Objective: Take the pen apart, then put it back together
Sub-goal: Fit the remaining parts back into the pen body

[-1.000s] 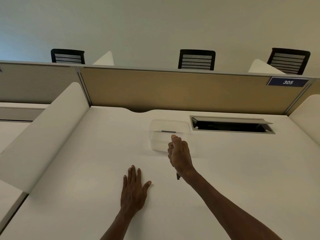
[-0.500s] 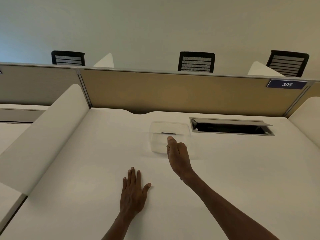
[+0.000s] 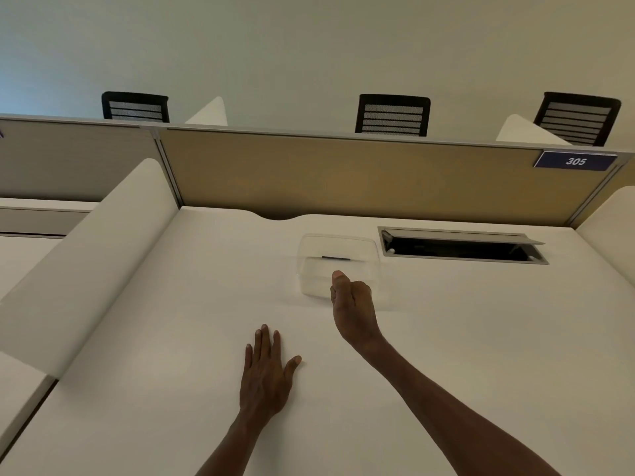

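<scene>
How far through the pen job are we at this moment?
Done: cannot tell; no loose pen parts lie on the white desk. In hand: the right hand is curled at the clear plastic container, hiding whatever it holds; the left hand lies flat. Left: unclear; a small dark piece lies inside the container.

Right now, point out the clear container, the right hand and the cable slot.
clear container (image 3: 311, 266): head view, left wall.
right hand (image 3: 354, 304): head view, back of the curled hand.
cable slot (image 3: 457, 250): head view, dark opening.
</scene>
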Motion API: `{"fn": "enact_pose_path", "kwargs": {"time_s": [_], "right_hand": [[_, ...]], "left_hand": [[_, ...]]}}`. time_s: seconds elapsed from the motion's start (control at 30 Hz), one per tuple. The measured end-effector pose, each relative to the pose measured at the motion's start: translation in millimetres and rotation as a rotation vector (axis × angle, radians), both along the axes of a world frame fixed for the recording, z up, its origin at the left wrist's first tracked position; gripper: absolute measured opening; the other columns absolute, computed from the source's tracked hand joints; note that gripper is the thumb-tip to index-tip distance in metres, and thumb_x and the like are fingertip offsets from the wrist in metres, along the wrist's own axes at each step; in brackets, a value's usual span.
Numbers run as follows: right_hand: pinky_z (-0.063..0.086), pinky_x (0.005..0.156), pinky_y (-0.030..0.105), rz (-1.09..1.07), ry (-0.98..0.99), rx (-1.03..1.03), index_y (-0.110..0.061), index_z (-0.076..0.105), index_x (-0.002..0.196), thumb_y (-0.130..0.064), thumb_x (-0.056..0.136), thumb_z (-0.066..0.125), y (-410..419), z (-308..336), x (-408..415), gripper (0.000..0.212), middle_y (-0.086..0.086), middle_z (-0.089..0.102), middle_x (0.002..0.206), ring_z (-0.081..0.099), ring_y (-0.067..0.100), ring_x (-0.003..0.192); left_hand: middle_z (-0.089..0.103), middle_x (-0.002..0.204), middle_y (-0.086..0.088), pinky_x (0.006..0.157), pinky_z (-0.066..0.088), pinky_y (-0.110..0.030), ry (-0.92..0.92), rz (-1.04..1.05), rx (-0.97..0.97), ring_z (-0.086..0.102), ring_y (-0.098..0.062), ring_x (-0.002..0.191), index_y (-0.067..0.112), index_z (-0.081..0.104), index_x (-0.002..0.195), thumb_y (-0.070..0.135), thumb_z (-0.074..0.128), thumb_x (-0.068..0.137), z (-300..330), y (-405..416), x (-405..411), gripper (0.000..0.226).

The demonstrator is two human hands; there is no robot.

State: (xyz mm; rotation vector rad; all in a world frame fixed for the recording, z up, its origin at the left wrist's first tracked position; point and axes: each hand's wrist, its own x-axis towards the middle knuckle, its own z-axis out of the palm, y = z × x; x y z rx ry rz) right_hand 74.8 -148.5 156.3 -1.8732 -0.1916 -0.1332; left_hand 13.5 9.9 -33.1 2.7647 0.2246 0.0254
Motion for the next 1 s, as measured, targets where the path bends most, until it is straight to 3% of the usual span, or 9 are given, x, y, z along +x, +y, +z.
{"fn": "enact_pose_path", "kwargs": {"time_s": [0.5,0.67,0.77,0.83,0.87,0.93,1.0], "right_hand": [[0.020,0.042,0.026,-0.007,0.018,0.067,-0.018,0.023,0.045,-0.055,0.088,0.031,0,-11,-8,0.057,-0.008,0.024,0.037,0.021,0.006,0.038],[0.017,0.041,0.020,0.044,0.079,0.179,-0.025,0.024,0.042,-0.043,0.096,0.035,0,6,-2,0.058,-0.011,0.022,0.039,0.017,0.006,0.039],[0.019,0.042,0.021,0.089,0.116,0.209,-0.024,0.026,0.047,-0.037,0.104,0.033,-2,6,-1,0.059,-0.010,0.024,0.042,0.019,0.007,0.040],[0.019,0.046,0.024,0.119,0.160,0.283,-0.022,0.026,0.053,-0.037,0.105,0.030,-1,7,0,0.054,-0.007,0.025,0.047,0.019,0.011,0.045],[0.020,0.048,0.027,0.125,0.174,0.317,-0.021,0.028,0.055,-0.037,0.105,0.029,0,8,1,0.052,-0.005,0.025,0.050,0.019,0.013,0.049],[0.021,0.051,0.031,0.120,0.175,0.370,-0.020,0.031,0.057,-0.036,0.106,0.028,2,10,3,0.051,-0.003,0.026,0.052,0.021,0.016,0.052],[0.024,0.052,0.030,0.113,0.175,0.425,-0.020,0.034,0.057,-0.035,0.105,0.028,4,12,4,0.051,-0.003,0.028,0.052,0.025,0.014,0.050]], "left_hand": [[-0.014,0.162,-0.004,0.121,-0.006,-0.036,0.023,0.012,-0.013,-0.019,-0.016,0.148,0.013,0.001,0.155,0.068,0.015,0.093,-9,0,-6,0.083],[-0.011,0.164,-0.006,0.122,-0.007,-0.039,0.086,0.030,-0.101,-0.017,-0.017,0.149,0.013,0.007,0.155,0.061,0.028,0.097,0,1,5,0.079],[0.004,0.165,-0.005,0.122,0.002,-0.041,0.080,0.052,-0.319,-0.002,-0.019,0.152,0.014,0.022,0.153,0.051,0.038,0.100,23,-8,10,0.067],[0.033,0.158,-0.002,0.118,0.022,-0.034,0.052,0.082,-0.518,0.025,-0.020,0.148,0.016,0.040,0.147,0.050,0.043,0.098,48,-19,12,0.059],[0.050,0.146,0.000,0.109,0.034,-0.030,0.053,0.092,-0.642,0.043,-0.020,0.138,0.017,0.050,0.139,0.053,0.044,0.096,62,-26,12,0.056],[0.069,0.120,0.003,0.089,0.049,-0.030,0.111,0.125,-1.015,0.066,-0.020,0.111,0.018,0.064,0.119,0.059,0.045,0.094,86,-39,9,0.051],[0.074,0.110,-0.009,0.082,0.057,-0.033,0.212,0.199,-1.452,0.072,-0.025,0.099,0.011,0.065,0.114,0.049,0.051,0.097,100,-45,9,0.044]]}}
